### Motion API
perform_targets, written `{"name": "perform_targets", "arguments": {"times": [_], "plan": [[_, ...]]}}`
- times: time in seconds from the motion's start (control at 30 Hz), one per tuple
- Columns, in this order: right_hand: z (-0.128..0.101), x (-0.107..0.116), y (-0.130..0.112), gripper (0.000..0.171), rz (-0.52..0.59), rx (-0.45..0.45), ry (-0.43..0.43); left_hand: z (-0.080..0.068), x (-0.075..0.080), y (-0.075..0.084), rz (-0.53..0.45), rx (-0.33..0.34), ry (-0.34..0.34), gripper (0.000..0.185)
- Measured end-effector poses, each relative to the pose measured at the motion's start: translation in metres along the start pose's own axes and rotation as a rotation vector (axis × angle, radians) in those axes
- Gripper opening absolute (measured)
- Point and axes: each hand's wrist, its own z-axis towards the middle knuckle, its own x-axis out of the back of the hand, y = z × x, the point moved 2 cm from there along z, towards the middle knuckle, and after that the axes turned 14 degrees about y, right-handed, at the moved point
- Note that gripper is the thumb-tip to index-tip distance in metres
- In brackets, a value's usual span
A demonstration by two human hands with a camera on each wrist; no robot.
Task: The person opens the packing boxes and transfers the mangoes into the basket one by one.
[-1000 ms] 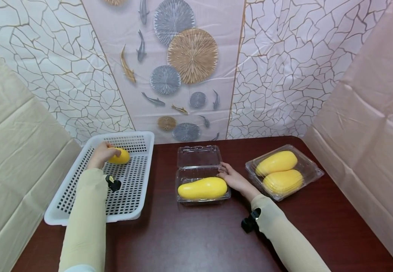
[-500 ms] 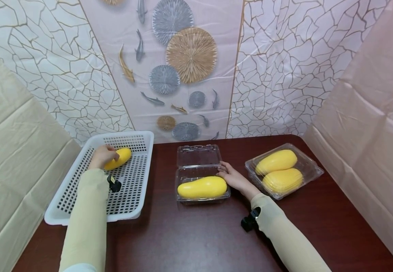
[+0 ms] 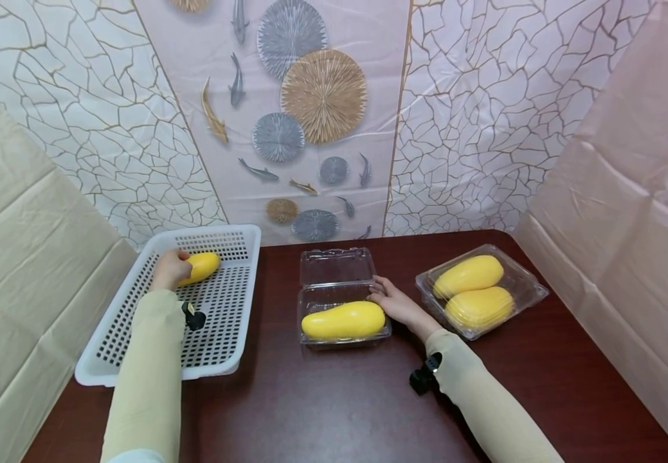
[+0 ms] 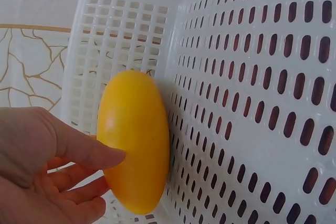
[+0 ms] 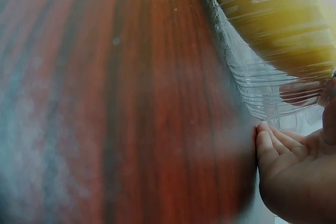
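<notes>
In the head view my left hand [image 3: 170, 269] reaches into a white perforated plastic basket [image 3: 243, 334] and holds a smooth yellow oblong fruit [image 3: 202, 266], mango- or papaya-like. The left wrist view shows the thumb [image 4: 113, 157] on its near side, with curled fingers below, and the fruit lying along the basket's end wall. My right hand [image 3: 394, 301] grips the right side of an open clear plastic clamshell box [image 3: 339, 292], fingers outside and thumb at the rim. One similar yellow fruit [image 3: 343, 320] lies across this box, its lid tilted back.
To the right, a closed clear clamshell box [image 3: 527, 292] contains two yellow fruits [image 3: 475, 292]. Everything stands on a dark reddish-brown table [image 3: 334, 405]. A patterned cloth [image 3: 455, 128] hangs behind, with beige cloth walls at both sides.
The fruit in the left hand has turned from end-on to lengthwise and come down against the basket, then shifted slightly left with the hand. The right hand and both boxes have stayed put.
</notes>
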Motion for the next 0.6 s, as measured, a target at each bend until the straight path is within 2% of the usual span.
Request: {"name": "perform_targets", "arguments": {"times": [0.13,0.3,0.43,0.6], "plan": [[0.0,0.0,-0.002,0.066,0.007,-0.004,0.004,0.001,0.0,0.0,0.006,-0.002,0.012,0.051],[0.0,-0.001,0.0,0.067,0.006,-0.016,0.003,0.001,0.001,0.001,-0.021,-0.007,-0.014,0.055],[0.0,-0.001,0.0,0.067,0.01,-0.024,0.004,0.0,0.001,0.011,-0.084,-0.021,-0.049,0.058],[-0.001,0.0,-0.001,0.067,0.025,-0.016,0.004,-0.004,0.0,0.03,-0.131,-0.099,-0.011,0.055]]}}
